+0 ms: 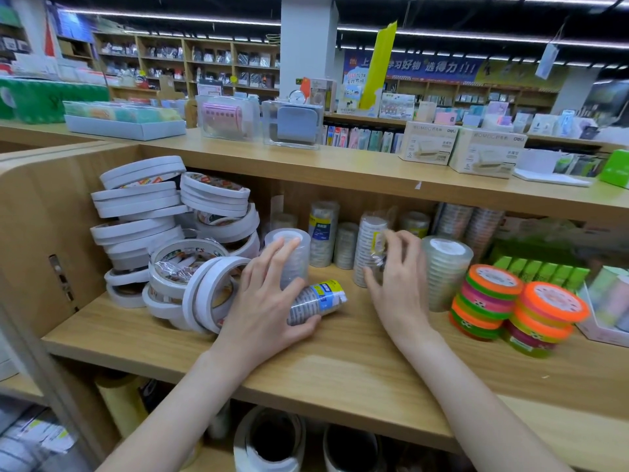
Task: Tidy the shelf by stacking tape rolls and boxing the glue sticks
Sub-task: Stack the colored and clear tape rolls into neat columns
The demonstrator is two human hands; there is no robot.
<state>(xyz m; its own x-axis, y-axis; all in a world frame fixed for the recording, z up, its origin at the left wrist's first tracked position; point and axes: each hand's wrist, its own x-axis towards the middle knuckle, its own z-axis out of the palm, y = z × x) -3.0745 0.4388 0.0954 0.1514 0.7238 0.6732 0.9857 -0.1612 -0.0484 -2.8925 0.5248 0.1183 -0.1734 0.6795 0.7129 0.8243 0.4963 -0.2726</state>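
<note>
Here's the wooden shelf (340,366), a wide light board running the whole width of the view, with another board just above it carrying boxed goods. On its left end sits the big heap of white tape rolls (163,233), flat double-sided rolls piled unevenly against the side wall, some lying flat, a few tipped on edge at the front of the heap. Over on the right, two short stacks of orange and green tape rolls (510,304) stand side by side near the shelf's front edge. Just left of those stands a tall clear sleeve of tape (444,270), upright. Behind, along the back of the shelf, more clear tape sleeves (323,233) stand upright in a row.

Now the hands. The left hand (269,301) lies over a clear tape sleeve with a blue and yellow label (316,301), which is on its side on the shelf; thumb under the near side, fingers spread and extended, tips reaching up against another upright clear sleeve (291,257) right behind. So the fingers are wrapped loosely about the lying sleeve. The right hand (400,284) is at a further upright clear sleeve (369,253) in the middle of the shelf, thumb on its near side and fingers curled round its right flank, grasping it.

Glue sticks: I cannot pick them out.
</note>
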